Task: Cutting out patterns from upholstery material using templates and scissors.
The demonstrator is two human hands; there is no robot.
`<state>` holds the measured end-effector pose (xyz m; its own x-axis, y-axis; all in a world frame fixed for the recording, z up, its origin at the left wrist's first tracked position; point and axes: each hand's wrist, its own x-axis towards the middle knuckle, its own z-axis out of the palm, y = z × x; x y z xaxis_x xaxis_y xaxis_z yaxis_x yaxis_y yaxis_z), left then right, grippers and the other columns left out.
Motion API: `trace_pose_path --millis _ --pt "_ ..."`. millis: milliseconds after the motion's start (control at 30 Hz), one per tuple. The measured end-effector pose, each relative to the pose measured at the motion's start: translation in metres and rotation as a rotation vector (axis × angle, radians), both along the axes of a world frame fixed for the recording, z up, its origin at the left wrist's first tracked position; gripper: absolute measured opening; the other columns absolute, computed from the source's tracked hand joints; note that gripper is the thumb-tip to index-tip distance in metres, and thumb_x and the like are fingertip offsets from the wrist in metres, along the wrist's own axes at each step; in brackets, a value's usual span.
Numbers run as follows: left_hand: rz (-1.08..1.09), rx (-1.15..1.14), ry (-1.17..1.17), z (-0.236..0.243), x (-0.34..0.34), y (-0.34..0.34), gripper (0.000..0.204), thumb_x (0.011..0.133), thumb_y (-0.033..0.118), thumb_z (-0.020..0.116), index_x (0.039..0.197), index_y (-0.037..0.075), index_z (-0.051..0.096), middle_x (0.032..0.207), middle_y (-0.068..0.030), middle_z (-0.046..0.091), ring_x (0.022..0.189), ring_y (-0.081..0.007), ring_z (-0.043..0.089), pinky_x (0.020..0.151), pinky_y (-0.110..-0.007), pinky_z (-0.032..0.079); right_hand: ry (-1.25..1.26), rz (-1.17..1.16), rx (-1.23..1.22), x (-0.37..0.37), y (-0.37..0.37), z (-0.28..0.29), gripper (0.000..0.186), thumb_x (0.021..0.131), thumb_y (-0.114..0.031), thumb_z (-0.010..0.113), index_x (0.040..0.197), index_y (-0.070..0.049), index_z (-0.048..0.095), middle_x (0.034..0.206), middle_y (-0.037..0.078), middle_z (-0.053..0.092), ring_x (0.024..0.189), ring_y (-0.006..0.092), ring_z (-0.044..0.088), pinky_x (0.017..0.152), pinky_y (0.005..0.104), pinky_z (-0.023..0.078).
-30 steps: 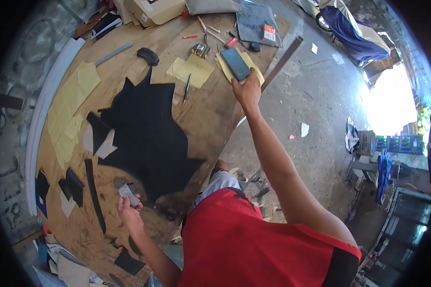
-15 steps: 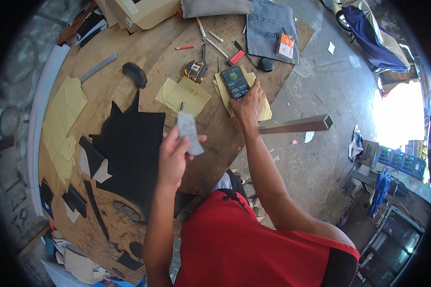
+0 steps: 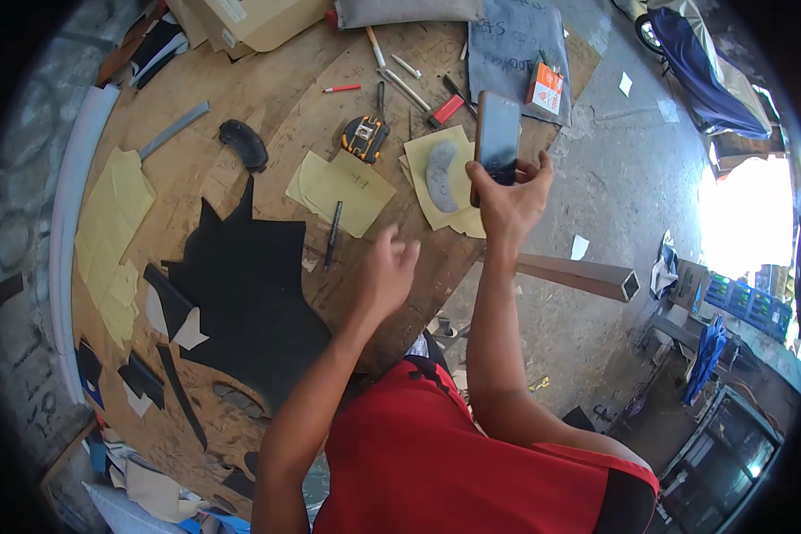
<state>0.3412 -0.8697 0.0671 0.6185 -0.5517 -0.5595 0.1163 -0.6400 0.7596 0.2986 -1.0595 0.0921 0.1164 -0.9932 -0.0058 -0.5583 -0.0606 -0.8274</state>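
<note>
My right hand point(image 3: 514, 200) grips a smartphone point(image 3: 497, 133), raised above the right side of the worktable with its screen dark. Below and left of the phone, a curved grey template point(image 3: 440, 176) with handwriting lies on stacked yellow sheets point(image 3: 418, 156). My left hand point(image 3: 389, 271) hovers over the bare wood, empty, its fingers apart and slightly bent. A dark pen point(image 3: 333, 236) rests to its left, beside another stack of yellow paper point(image 3: 351, 191). Left of that spreads a large piece of black sheet material point(image 3: 249, 285).
A yellow-black tape measure point(image 3: 365, 137), a red-handled tool point(image 3: 446, 110) and an orange-white box point(image 3: 546, 89) sit farther back. A square tube point(image 3: 587, 274) juts out past the table's right edge. Black offcuts point(image 3: 141, 378) and a long grey roll point(image 3: 73, 240) lie at left.
The grey template has gone from my left hand onto the yellow sheets. My right hand has lifted the phone off those sheets, and its lit screen has turned dark. My left hand moved right.
</note>
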Motion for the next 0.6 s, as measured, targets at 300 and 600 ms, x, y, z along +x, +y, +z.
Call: trace_pose_path --millis 300,600 --pt "0.549 -0.101 0.213 0.016 -0.110 0.239 0.029 0.104 0.017 0.059 0.127 -0.001 0.064 0.106 -0.0143 0.074 0.082 -0.0169 0.069 0.074 -0.026 0.054 0.315 0.287 -0.590 -0.002 0.035 -0.104 0.088 0.061 -0.033 0.087 0.132 0.008 0.054 0.110 0.024 0.066 0.093 0.0413 0.065 0.082 0.0467 0.054" --pt "1.294 0.287 -0.313 -0.004 -0.268 0.507 0.023 0.101 0.023 0.063 0.113 0.006 0.073 0.088 -0.0054 0.073 0.070 -0.0113 0.061 0.061 -0.028 0.049 0.650 0.309 -0.749 -0.010 0.060 -0.069 0.098 0.062 -0.063 0.086 0.133 -0.002 0.055 0.115 0.018 0.064 0.100 0.0370 0.065 0.085 0.0509 0.054"
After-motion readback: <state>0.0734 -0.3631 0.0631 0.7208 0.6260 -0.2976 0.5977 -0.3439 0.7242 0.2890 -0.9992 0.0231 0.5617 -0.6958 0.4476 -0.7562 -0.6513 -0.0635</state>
